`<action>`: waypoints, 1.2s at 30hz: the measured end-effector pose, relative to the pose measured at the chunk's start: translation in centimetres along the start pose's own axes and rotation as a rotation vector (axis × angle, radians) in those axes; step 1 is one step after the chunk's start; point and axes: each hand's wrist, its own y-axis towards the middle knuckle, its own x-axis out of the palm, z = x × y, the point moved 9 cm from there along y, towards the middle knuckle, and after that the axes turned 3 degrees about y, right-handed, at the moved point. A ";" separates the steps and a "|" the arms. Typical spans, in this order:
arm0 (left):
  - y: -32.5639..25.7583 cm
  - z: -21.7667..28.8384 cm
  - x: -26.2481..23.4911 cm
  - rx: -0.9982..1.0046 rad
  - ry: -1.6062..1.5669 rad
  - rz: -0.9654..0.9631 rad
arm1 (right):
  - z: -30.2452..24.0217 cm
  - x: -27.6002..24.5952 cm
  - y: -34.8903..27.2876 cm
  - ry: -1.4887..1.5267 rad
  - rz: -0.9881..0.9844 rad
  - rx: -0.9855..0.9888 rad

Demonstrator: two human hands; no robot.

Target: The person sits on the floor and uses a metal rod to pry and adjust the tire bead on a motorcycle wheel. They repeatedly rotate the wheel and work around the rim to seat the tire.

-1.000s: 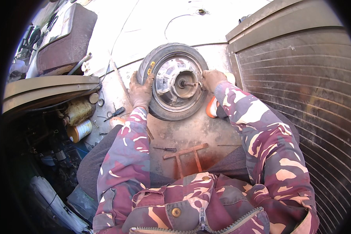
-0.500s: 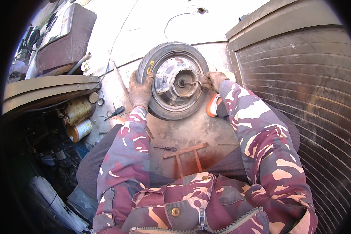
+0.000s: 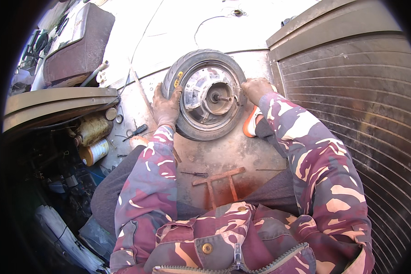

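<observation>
Now the left grip [image 3: 166, 106] is curled on the wheel [image 3: 204, 87], on its left side. Its thumb lies on the side of the black tyre [image 3: 185, 123], just under a yellow mark [image 3: 178, 78], and the other fingers go around the outer edge. The right grip [image 3: 257, 89] is at the other side of the wheel, by the right edge of the tyre. Its fingers are bent, but I cannot tell if they pinch anything.

So the wheel sits on the floor [image 3: 205, 157] between the two grips, out in front of the person. Its shiny middle faces up at the person, and a short rod [image 3: 223, 98] pokes out of the round hole there. A long stick [image 3: 141, 90] is just left of the wheel. Nearer to the person, a rusty metal frame [image 3: 219, 176] and a thin dark tool [image 3: 196, 174] lie on the floor.
</observation>
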 end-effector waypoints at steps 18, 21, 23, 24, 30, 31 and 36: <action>-0.1 0.6 -0.4 0.012 0.005 0.020 | 0.0 0.7 1.3 0.000 -0.143 -0.180; -0.3 0.7 -0.5 0.042 0.004 0.039 | 0.5 0.7 1.1 0.094 -0.196 -0.093; -0.3 0.7 -0.5 0.056 -0.009 0.040 | 1.0 1.0 0.9 0.173 -0.193 -0.022; -0.3 0.7 -0.4 0.055 -0.004 0.042 | 1.3 1.2 0.7 0.230 -0.178 0.014; -0.1 0.8 -0.5 0.057 0.024 0.052 | 3.3 5.5 0.4 1.067 -0.103 0.446; 0.0 0.8 -0.5 0.053 0.032 0.049 | 3.1 7.5 -0.1 1.345 -0.186 0.624; 0.3 0.7 -0.3 0.026 0.031 0.030 | 0.9 9.6 -0.4 1.927 -0.159 0.825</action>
